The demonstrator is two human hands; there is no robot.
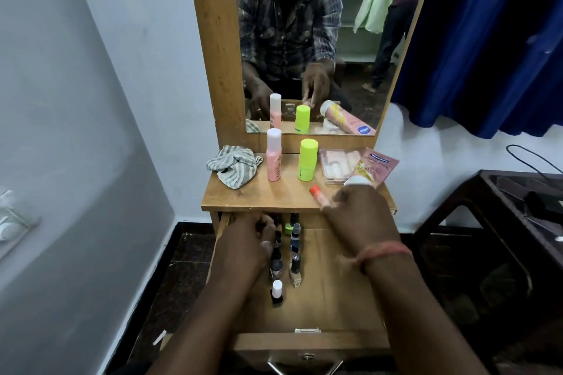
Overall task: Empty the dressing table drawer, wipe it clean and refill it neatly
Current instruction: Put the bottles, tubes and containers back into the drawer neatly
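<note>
so we're somewhere in the refill stage by the look of it, though we can't rule out that it's still the emptying. the drawer (335,292) is pulled right out and the small bottles (285,259) stand in two tidy rows along its left side, with the rest of the floor bare wood. that neatness is what makes us think refilling.

our left hand (259,237) is down in the back left of the drawer, fingers curled in among the bottles; whether it's actually clamped on one we can't tell, the hand hides it. our right hand (356,216) hovers over the front edge of the table top (274,195), closed around a thin tube with a red cap (316,194), a bit blurred.

count of what's waiting on top:
- one pink bottle (273,155) with a white cap
- one lime green bottle (307,160)
- one clear flat box (338,166)
- one pink tube (376,166) lying partly on that box
- one striped cloth (233,167), bunched at the back left

in the drawer we make out roughly nine or ten small bottles, but the ones at the back are dark and overlapping so don't hold us to it.

left to do, we reckon: get those four bigger things into the empty right side.
</note>
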